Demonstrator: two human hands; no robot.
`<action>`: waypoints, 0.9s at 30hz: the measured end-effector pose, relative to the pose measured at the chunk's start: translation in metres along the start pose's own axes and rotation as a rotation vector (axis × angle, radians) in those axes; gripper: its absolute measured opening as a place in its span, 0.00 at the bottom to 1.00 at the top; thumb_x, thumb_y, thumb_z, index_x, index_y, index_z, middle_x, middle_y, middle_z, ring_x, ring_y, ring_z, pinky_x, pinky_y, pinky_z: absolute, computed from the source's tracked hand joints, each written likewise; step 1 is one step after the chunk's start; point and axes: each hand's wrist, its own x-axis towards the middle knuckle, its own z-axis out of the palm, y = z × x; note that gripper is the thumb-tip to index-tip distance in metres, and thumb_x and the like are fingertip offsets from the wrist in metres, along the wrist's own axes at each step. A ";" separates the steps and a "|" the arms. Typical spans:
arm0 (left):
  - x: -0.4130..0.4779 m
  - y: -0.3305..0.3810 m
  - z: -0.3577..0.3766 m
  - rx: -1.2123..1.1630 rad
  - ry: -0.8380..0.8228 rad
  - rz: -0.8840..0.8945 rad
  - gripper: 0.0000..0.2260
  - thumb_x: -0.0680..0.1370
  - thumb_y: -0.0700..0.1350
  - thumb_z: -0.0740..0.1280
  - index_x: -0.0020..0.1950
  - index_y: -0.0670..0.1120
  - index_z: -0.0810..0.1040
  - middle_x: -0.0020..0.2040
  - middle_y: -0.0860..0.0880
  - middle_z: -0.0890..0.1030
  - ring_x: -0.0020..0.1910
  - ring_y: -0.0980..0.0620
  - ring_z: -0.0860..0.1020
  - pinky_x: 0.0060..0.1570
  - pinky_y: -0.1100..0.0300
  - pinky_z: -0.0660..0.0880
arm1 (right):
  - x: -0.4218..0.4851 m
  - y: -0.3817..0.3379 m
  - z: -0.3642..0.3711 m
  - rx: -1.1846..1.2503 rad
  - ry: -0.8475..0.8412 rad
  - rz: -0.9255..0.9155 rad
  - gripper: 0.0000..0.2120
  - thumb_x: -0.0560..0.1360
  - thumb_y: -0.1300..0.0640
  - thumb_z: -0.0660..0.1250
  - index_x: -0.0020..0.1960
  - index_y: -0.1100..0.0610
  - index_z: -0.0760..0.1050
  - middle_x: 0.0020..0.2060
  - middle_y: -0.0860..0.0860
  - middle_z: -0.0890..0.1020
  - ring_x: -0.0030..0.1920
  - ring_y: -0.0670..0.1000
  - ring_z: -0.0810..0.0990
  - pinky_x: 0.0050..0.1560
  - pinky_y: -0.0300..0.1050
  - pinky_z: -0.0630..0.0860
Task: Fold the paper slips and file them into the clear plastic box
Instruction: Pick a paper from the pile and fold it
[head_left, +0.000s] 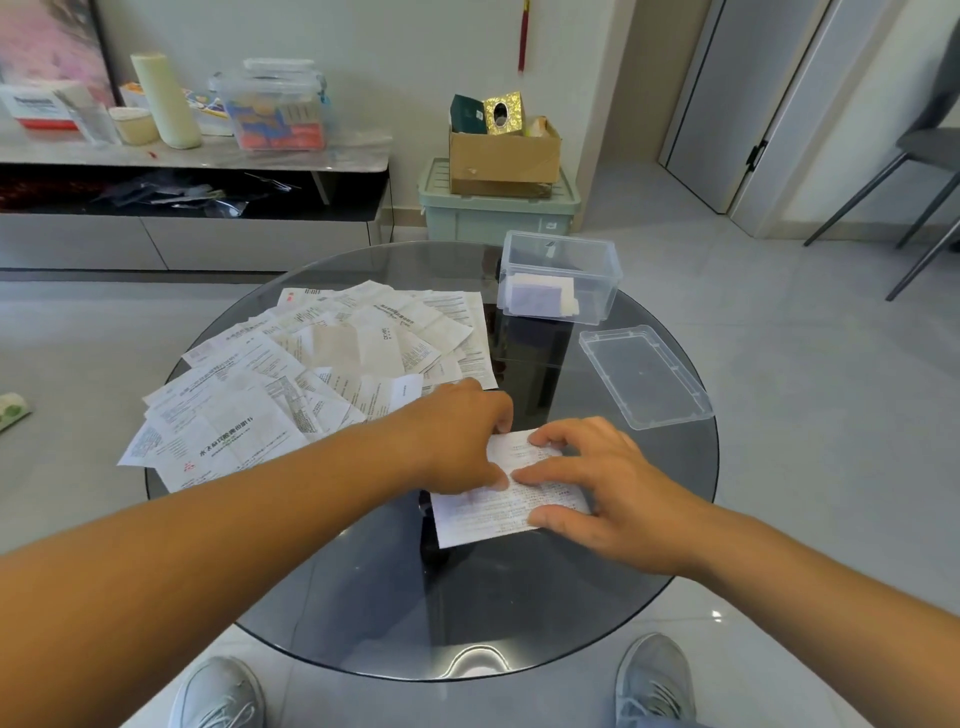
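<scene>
Pinched paper slip (511, 501) with left hand (460, 441), pressed it with spread right hand (613, 493), on bare glass toward near edge of counter (363, 597); tiled floor (810, 364) around.

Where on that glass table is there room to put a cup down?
The near part of the table, on this side of the slip being folded, is bare. So is the strip between the paper pile and the lid. The left half is crowded with papers.

Cardboard box (504, 156) atop a pale green bin (498, 218), cluttered console shelf (358, 146) left, grey chair (930, 141) right.
</scene>
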 end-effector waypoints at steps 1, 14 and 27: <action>0.003 0.000 -0.002 -0.031 -0.007 -0.021 0.22 0.74 0.55 0.75 0.64 0.53 0.72 0.61 0.51 0.73 0.57 0.50 0.74 0.57 0.55 0.75 | 0.000 0.000 -0.002 0.011 -0.016 0.006 0.21 0.77 0.37 0.64 0.69 0.37 0.73 0.71 0.37 0.62 0.71 0.40 0.55 0.74 0.44 0.59; -0.004 -0.017 -0.020 -0.827 0.095 -0.172 0.04 0.78 0.40 0.72 0.50 0.47 0.85 0.44 0.51 0.86 0.44 0.53 0.85 0.43 0.60 0.82 | 0.007 -0.006 -0.035 0.656 0.217 0.433 0.27 0.73 0.51 0.76 0.66 0.44 0.66 0.49 0.45 0.84 0.46 0.43 0.83 0.39 0.37 0.74; -0.026 -0.017 -0.009 -0.847 0.263 0.031 0.13 0.77 0.37 0.71 0.55 0.54 0.80 0.49 0.56 0.86 0.47 0.58 0.85 0.46 0.60 0.82 | 0.006 -0.024 -0.042 1.010 0.388 0.384 0.02 0.78 0.63 0.68 0.48 0.62 0.78 0.42 0.58 0.86 0.39 0.56 0.85 0.40 0.43 0.83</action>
